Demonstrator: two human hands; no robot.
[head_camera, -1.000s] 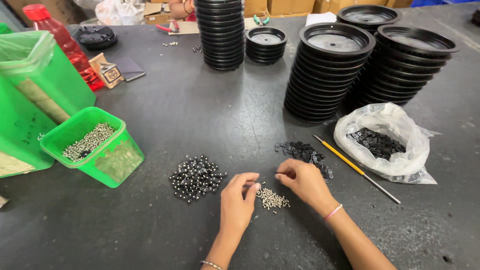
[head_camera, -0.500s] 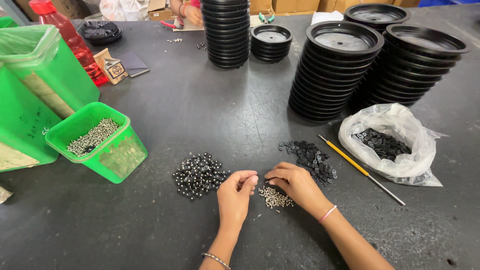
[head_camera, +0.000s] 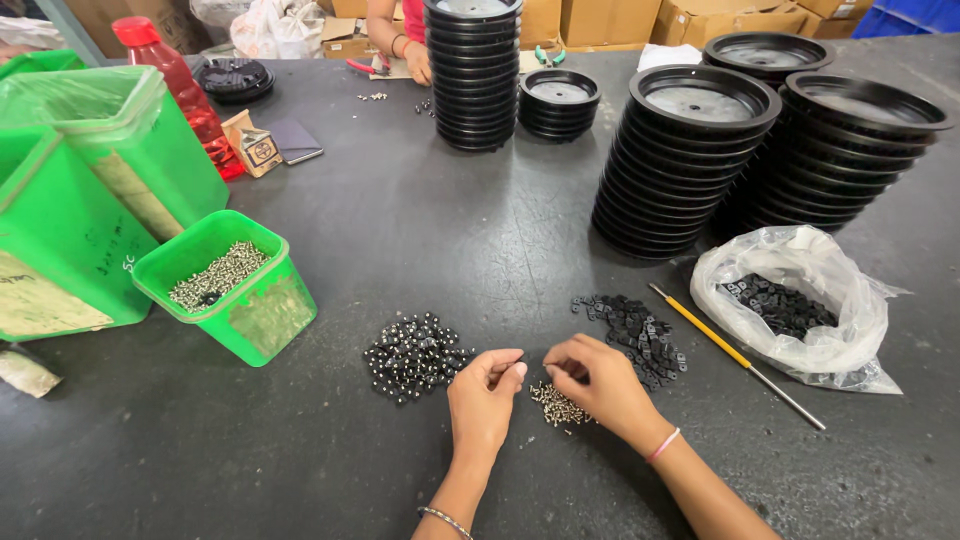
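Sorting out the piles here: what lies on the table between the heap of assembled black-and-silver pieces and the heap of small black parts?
In the head view, both hands, left hand and right hand, and a small pile of screws.

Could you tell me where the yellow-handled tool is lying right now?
In the head view, the yellow-handled tool lies slanted on the table's right side, between the loose black parts and the plastic bag.

A small loose heap of silvery screws (head_camera: 558, 405) lies on the dark table; black-and-silver assembled bits (head_camera: 412, 355) piled just left.
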